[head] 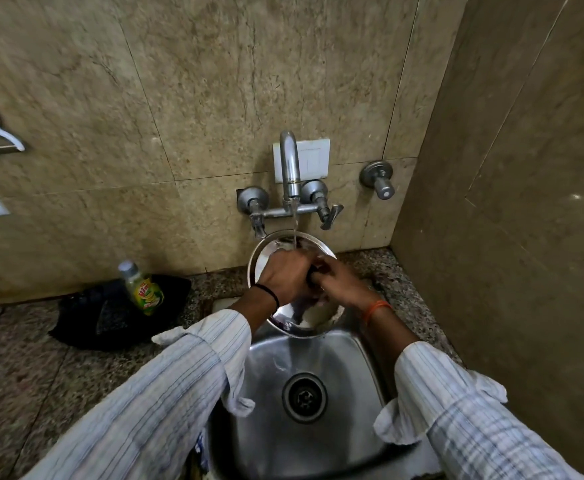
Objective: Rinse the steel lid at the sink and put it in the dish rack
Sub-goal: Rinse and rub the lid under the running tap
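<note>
A round steel lid (313,317) is held tilted over the back of the steel sink (349,368), under the tap (290,168). A thin stream of water (294,223) falls onto the lid's upper part. My left hand (288,277) is closed around the lid's dark knob at its centre. My right hand (344,285) lies on the lid's face beside that knob, fingers curled against it. The middle of the lid is hidden by both hands. No dish rack is in view.
A green dish-soap bottle (143,287) stands on a black cloth (110,313) on the granite counter (23,375) left of the sink. Tiled walls close in behind and on the right. A separate wall valve (378,181) sits right of the tap.
</note>
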